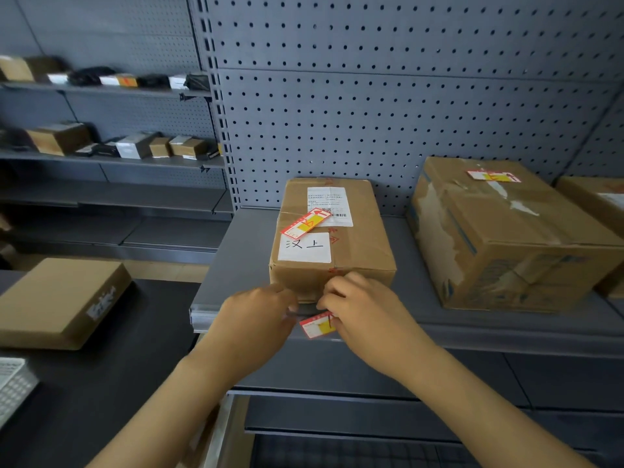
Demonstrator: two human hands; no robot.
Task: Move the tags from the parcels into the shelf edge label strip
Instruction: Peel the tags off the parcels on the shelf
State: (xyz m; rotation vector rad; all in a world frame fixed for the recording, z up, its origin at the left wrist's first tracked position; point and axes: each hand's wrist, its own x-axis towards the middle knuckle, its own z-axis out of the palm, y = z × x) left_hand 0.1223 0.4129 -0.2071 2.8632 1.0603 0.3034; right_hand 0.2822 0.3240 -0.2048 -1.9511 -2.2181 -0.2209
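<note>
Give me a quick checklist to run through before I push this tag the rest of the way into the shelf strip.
1. Tag in hand: ok. The right hand pinches the red and yellow tag at the shelf edge strip.
2. Left hand helping: cannot tell. The left hand is at the strip beside the tag, its fingertips hidden.
3. Tag seated in the strip: not ok. It sits tilted, not level with the strip.
4. Middle parcel cleared: not ok. The middle parcel bears another tag on top.
5. Right parcel cleared: not ok. The large parcel has a tag on top.
</note>
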